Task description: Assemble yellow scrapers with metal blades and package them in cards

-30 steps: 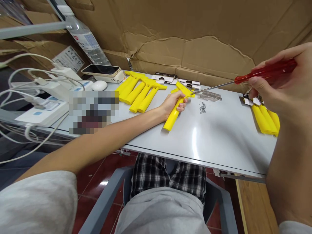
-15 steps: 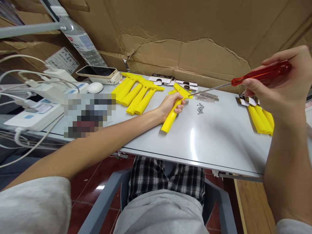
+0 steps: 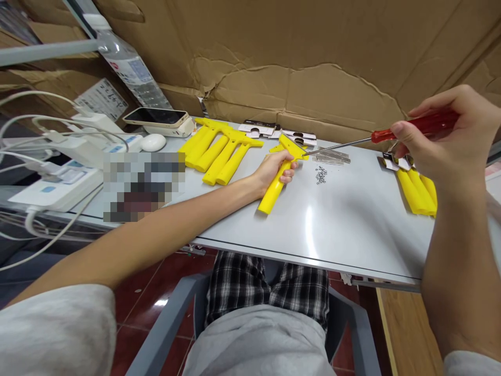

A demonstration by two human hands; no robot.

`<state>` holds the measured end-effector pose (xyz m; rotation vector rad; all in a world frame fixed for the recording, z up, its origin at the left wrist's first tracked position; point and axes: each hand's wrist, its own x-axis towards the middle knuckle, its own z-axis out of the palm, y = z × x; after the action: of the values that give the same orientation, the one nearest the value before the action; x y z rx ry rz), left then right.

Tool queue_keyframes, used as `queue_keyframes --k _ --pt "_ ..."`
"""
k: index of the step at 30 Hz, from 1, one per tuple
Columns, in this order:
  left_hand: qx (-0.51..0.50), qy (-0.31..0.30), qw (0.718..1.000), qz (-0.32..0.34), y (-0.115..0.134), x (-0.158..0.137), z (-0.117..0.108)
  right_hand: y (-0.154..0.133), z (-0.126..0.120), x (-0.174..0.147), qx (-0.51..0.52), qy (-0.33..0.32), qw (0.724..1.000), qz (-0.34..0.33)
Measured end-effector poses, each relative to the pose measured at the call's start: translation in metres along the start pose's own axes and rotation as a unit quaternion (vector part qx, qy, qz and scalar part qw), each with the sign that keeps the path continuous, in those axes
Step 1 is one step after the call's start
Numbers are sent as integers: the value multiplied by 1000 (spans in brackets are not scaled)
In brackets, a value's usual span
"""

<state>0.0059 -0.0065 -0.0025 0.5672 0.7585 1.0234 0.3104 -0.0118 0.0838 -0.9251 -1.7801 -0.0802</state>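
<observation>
My left hand (image 3: 277,172) is wrapped round the neck of a yellow plastic scraper (image 3: 271,194), its handle angled toward me over the table. My right hand (image 3: 450,138) grips the red handle of a screwdriver (image 3: 415,128). The long metal shaft slants down to the left, and its tip meets the scraper's head near one end. Whether a screw sits under the tip is too small to tell. Just right of the scraper lie a small pile of dark screws (image 3: 321,176) and several flat metal blades (image 3: 332,156).
Several yellow scrapers (image 3: 227,151) lie left of my hand; more, with black-and-white card sleeves, lie as a group (image 3: 417,190) at right. Farther left are a power strip (image 3: 58,185), cables, a phone (image 3: 156,116) and a bottle (image 3: 131,68). Cardboard (image 3: 297,57) stands behind the table.
My right hand and the screwdriver handle have dropped slightly and turned a little, so the shaft lies flatter. The tip stays at the scraper's head; my left hand keeps its hold.
</observation>
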Motion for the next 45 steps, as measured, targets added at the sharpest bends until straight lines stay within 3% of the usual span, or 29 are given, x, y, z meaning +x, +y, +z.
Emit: queue_keyframes --k 4,8,13,19,24,27,31,36,41,45 --pt "4 6 1000 3 0 -1 2 0 1 2 55 -18 998 -39" --pt "-1 17 1000 -1 1 -3 4 -6 4 3 112 -25 993 -15" --pt "-9 19 1000 -3 1 -5 5 -3 3 3 48 21 999 -3" --pt "-11 19 1000 -8 2 -5 6 -5 -1 5 96 -34 993 -62" --pt "-8 16 1000 -5 2 -6 7 0 -1 2 48 -8 999 -10" --pt "0 17 1000 2 2 -6 7 4 0 3 8 3 1000 -13" --pt "4 20 1000 3 2 -7 7 1 3 7 68 -5 996 -66" --pt "-2 18 1000 3 2 -6 6 -5 7 6 97 -4 995 -32" --pt "-4 18 1000 -2 1 -6 7 -1 8 3 14 57 998 -21" --pt "-5 18 1000 -1 1 -7 7 0 5 5 -8 47 997 -66"
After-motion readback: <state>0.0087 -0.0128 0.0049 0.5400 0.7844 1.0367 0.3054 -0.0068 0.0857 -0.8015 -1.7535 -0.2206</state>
